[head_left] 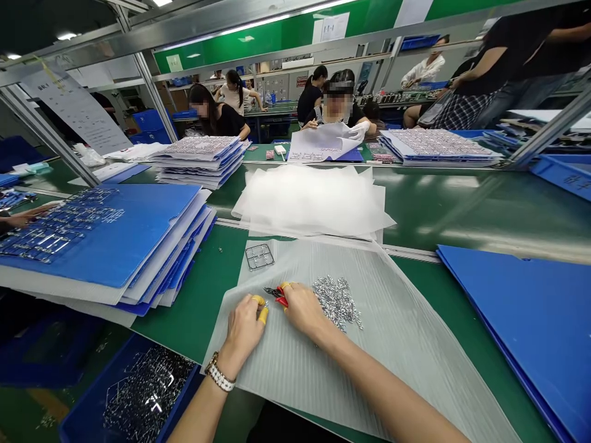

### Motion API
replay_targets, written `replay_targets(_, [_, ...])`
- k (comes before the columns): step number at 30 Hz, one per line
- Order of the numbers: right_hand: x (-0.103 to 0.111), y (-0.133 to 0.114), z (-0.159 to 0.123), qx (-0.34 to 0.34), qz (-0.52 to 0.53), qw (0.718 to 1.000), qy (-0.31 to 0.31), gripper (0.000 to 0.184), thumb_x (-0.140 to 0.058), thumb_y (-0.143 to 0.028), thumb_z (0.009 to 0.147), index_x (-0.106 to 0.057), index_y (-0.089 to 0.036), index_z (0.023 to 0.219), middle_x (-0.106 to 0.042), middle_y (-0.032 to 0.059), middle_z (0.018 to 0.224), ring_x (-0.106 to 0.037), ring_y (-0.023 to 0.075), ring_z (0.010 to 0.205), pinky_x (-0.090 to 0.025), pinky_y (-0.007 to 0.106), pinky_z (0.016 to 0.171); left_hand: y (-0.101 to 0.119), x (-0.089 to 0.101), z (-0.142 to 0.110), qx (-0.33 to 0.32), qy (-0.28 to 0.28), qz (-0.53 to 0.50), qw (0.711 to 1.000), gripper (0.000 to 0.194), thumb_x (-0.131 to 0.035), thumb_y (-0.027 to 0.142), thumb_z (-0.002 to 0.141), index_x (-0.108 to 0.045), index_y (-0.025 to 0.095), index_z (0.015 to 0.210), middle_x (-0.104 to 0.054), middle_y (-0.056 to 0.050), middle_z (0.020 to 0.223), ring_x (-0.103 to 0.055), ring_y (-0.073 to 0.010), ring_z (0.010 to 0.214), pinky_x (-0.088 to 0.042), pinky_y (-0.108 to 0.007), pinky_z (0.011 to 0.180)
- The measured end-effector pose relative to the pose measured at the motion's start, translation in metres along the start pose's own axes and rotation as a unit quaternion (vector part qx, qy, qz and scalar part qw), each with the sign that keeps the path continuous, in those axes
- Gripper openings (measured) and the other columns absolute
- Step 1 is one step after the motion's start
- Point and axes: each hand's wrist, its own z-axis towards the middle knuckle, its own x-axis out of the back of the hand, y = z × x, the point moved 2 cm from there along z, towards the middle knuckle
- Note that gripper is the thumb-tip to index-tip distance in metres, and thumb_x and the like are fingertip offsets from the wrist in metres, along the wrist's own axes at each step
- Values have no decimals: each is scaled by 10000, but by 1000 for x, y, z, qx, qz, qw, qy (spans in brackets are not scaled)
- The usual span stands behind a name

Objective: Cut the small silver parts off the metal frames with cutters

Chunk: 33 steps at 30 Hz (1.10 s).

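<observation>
My right hand (302, 307) is closed around red-handled nippers (277, 295), whose dark jaws point left. My left hand (244, 329), with yellow covers on thumb and forefinger, pinches a tiny shiny metallic part (266, 304) just below the nippers' tip. Beside my right hand spreads a heap of small silvery parts (339, 301). A dark sprue frame (259, 257) with small pieces lies above my hands. Under all of these is a thin white foam sheet (397, 344).
To the left rises a stack of blue sheets (152, 215) bearing dark sprue frames (50, 234). A blue bin (76, 424) of sprue scraps sits low left. White foam sheets (314, 200) lie ahead, blue sheets (521, 307) to the right. Co-workers sit across the bench.
</observation>
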Motion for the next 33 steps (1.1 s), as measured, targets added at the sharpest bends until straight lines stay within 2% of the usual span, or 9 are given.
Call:
replay_targets(9, [3,1,-1,7,27,1000,-4,257,-461,-17,777,-577,-159,959,-632,98,933,-577,228,867,-359,288,708,3,1,6,-9,-3,1,1000,137,-508,130,748,-619,210,761,-598,-52,789,-569,-196,705,-409,-290,633])
replay_targets(13, [6,4,-1,0,77,997,-2,200,-486,-68,786,-580,-164,934,-640,87,916,-590,218,852,-376,277,687,3,6,4,3,21,-54,998,138,-519,143,731,-636,217,737,-619,-46,777,-575,-192,714,-425,-293,663])
replay_targets(17, [8,20,-4,-25,161,987,9,192,-482,-162,815,-553,-180,992,-645,34,881,-604,167,780,-410,242,648,-8,16,3,52,55,-146,986,118,-554,217,737,-650,208,805,-618,-5,671,-551,-152,570,-435,-265,565])
replay_targets(19, [10,29,-8,-42,293,955,28,218,-486,-202,807,-529,-181,1020,-633,24,876,-599,152,770,-434,241,670,-13,22,4,77,77,-201,974,130,-588,269,731,-649,194,818,-621,-1,661,-554,-141,557,-443,-252,543])
replay_targets(22, [11,37,-19,-47,518,851,70,238,-528,-252,757,-512,-185,985,-586,12,820,-577,151,743,-453,271,693,-13,28,6,96,107,-281,949,194,-642,344,703,-643,180,807,-652,-25,747,-599,-152,658,-479,-257,603])
replay_targets(24, [13,36,-27,-42,586,804,94,253,-561,-292,734,-508,-192,960,-549,2,793,-556,149,728,-451,282,692,-7,30,6,100,115,-324,934,237,-655,380,701,-637,175,817,-671,-51,853,-616,-160,715,-492,-268,639])
replay_targets(27, [15,31,-38,-59,625,769,120,286,-606,-335,714,-511,-199,947,-523,0,784,-537,151,735,-440,287,694,10,27,5,109,82,-419,898,251,-651,378,729,-623,169,865,-671,-83,988,-607,-134,653,-480,-261,594])
replay_targets(29, [13,28,-43,-76,644,749,134,306,-626,-351,705,-515,-202,948,-522,1,780,-530,153,734,-434,289,691,22,21,4,122,48,-471,872,239,-660,357,733,-623,166,872,-685,-69,913,-554,-95,542,-447,-242,532])
replay_targets(33, [5,25,-49,-99,697,693,153,374,-690,-375,662,-528,-199,950,-524,-5,764,-518,151,718,-419,280,668,38,5,3,151,40,-470,869,295,-710,346,684,-665,159,907,-673,-36,767,-559,-105,584,-438,-222,542])
